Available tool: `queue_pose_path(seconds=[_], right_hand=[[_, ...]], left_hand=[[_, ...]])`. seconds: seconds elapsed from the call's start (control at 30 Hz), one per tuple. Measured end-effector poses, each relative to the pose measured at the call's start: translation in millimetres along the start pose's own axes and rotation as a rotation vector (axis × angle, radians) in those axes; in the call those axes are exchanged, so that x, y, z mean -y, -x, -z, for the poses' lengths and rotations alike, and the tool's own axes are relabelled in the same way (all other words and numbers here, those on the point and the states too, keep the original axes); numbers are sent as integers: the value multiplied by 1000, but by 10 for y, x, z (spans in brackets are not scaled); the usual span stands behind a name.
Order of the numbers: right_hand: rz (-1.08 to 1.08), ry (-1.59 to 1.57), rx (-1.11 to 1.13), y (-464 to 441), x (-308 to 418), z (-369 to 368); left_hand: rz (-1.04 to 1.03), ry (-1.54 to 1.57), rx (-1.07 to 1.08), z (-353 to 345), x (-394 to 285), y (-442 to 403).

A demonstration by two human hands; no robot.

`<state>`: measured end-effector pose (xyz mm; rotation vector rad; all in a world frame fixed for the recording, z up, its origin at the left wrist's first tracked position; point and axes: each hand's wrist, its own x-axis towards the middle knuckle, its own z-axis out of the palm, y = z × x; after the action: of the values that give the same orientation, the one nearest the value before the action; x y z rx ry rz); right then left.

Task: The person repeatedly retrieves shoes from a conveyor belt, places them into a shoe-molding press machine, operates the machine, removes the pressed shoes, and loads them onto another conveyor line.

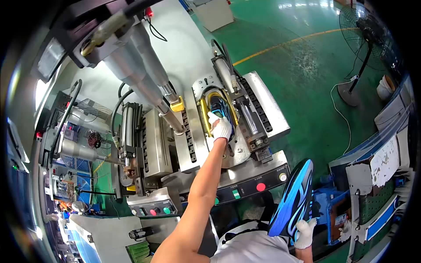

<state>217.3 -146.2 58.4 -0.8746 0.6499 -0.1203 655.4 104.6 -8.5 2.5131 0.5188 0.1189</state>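
Observation:
In a white glove, my left hand (221, 128) reaches into the press and grips the near part of a dark shoe (216, 104) with blue trim. That shoe lies between the yellow pads (205, 115) of the press station, partly hidden by my hand. Low on the right, close to my body, my right hand (305, 233), gloved too, is closed on the edge of a blue and black shoe (293, 199), held tilted with its toe pointing up and away.
Below the station runs a control panel (226, 193) with a red button (261, 187). Thick metal cylinders (136, 65) hang over the left side. A second press station (153, 144) stands left. A floor fan (366, 39) and a blue crate (329, 206) are at right.

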Motion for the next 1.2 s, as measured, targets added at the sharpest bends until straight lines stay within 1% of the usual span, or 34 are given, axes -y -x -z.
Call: queue_pose_path(seconds=[0.03,0.07,0.1,0.13,0.17,0.2,0.23,0.3,0.33,0.37,0.4,0.43,0.47,0.5,0.53,0.57,0.6,0.63,0.7,0.77,0.8,0.83,0.87,0.9,0.93,0.97,1.0,1.03,1.1,1.13,1.17,1.2], right_hand=[[61,-5,6,-24,-25,-16],[12,58,-32,-34,-12,4],[-16,87,-19,-39,5,4],[-43,117,-5,-42,31,-10],[-60,133,8,-121,49,-84],[-77,149,22,-199,65,-157],[-37,262,42,-290,60,-178],[9,442,75,-361,239,-481],[90,349,119,-421,284,-802],[102,349,146,-497,275,-954],[114,348,173,-575,267,-1107],[126,347,201,-654,261,-1262],[106,415,264,-878,265,-1496],[90,484,329,-1103,272,-1732],[55,368,446,-1213,334,-2219],[-72,326,545,-1491,340,-2548],[-121,316,656,-1766,304,-2897],[-182,357,671,-1955,288,-3231],[120,844,666,-2876,-202,-3757],[408,1581,481,-3308,-673,-4181],[524,1695,386,-3414,-932,-4214],[645,1796,290,-3506,-1135,-4261],[608,1814,240,-3567,-1198,-4261],[659,1781,349,-3732,-1229,-4159],[617,1825,408,-3715,-1116,-4171],[658,1797,485,-3746,-1043,-4186],[674,1793,437,-3757,-1033,-4174],[690,1793,397,-3731,-1038,-4147],[639,1703,420,-3620,-1021,-4182],[742,1718,386,-3646,-1089,-4163],[695,1724,462,-4080,-1229,-4114],[661,1526,613,-4363,-1280,-3971]], left_hand=[[9,25,14,-6,38,-60],[-63,29,2,33,81,-67],[-194,74,-115,87,129,-88],[-72,106,-44,199,226,-94],[36,150,20,560,62,-28],[-45,428,85,523,361,-253],[85,541,88,425,642,-398],[173,921,264,1001,463,173],[71,730,187,1378,348,555],[39,751,182,1535,437,804],[-105,806,89,1351,883,882],[-60,1072,163,1500,971,1212],[-69,589,32,1804,1066,1557],[-41,969,127,1964,1155,1862],[70,1008,163,2145,1330,2153],[252,982,213,2383,1418,2438],[117,1103,169,2363,1753,2677],[202,1066,208,2550,1900,2937],[338,930,146,2809,2157,3443],[459,890,39,2799,2672,4030],[692,760,39,2964,2653,4272],[826,650,-27,2917,2876,4560],[708,340,-81,2915,3012,4864],[867,207,-77,2808,3260,5199],[900,220,-197,2656,3455,5557],[899,252,-347,2454,3595,5638],[1060,103,-385,2380,3485,5659],[1215,35,-337,2278,3536,5648],[1189,72,-402,1838,3926,5828],[1223,92,-366,1580,4137,5881],[1268,115,-334,1322,4275,5926],[1224,185,-555,1095,4295,5987]])
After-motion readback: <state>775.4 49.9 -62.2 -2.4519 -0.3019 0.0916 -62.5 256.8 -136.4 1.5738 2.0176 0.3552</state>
